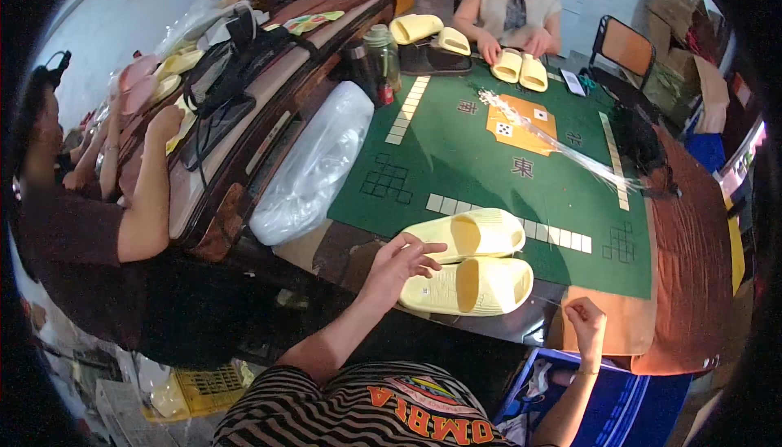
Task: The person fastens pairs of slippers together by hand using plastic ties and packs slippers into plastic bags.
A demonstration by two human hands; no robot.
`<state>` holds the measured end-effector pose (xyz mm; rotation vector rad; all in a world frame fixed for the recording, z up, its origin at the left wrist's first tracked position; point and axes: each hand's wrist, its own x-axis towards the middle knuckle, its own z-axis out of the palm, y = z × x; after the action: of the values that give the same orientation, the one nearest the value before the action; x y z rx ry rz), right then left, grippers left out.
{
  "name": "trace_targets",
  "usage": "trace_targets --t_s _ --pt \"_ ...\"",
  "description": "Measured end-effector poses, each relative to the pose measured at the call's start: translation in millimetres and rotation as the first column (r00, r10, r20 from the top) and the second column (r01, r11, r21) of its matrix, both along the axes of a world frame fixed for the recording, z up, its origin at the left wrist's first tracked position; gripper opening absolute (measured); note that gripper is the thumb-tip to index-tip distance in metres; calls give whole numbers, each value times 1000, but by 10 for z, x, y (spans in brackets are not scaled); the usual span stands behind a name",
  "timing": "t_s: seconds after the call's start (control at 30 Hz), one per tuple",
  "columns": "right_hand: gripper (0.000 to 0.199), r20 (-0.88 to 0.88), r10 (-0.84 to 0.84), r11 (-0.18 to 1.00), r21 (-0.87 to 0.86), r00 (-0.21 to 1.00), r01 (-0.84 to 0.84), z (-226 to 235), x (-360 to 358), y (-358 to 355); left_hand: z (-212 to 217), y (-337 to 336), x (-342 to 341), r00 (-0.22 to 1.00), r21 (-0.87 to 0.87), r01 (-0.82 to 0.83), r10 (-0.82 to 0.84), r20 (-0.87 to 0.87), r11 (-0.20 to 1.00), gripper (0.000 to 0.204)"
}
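Lying paired, slippers (492,282) seemingly awaited tying while the left hand (401,266) hung open and right hand (586,326) pinched a strand (559,304).

The near slippers (493,288) are showing matt, ridged plastic; the mat (444,158) is presenting a matt, cloth-like surface; the bag (318,162) is displaying glossy, wrinkled plastic.

Light and broad shadows patch the green mat (440,166); glare whitens the plastic bag (316,162) at left; straight edges bend toward a dark rim
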<state>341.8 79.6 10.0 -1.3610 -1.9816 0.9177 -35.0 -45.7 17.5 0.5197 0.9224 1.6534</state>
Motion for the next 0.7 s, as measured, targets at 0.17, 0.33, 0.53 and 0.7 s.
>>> trace_targets --t_s 0.17,0.33,0.53,0.7 --pt "3 -367 -149 979 -185 918 85 -60 32 -71 3 40 80 986 58 -80 71 149 995 13" --pt "16 -925 -214 909 -307 315 -283 -294 -268 92 -53 271 112 972 -54 -206 211 105 977 15" --pt "14 -795 -242 915 -377 556 -142 -52 -1037 446 -99 459 -51 859 -74 -332 269 -435 940 10" --pt "18 -556 -9 968 -214 831 -132 -184 -1276 734 -124 720 112 540 -137 -315 59 -839 939 13"
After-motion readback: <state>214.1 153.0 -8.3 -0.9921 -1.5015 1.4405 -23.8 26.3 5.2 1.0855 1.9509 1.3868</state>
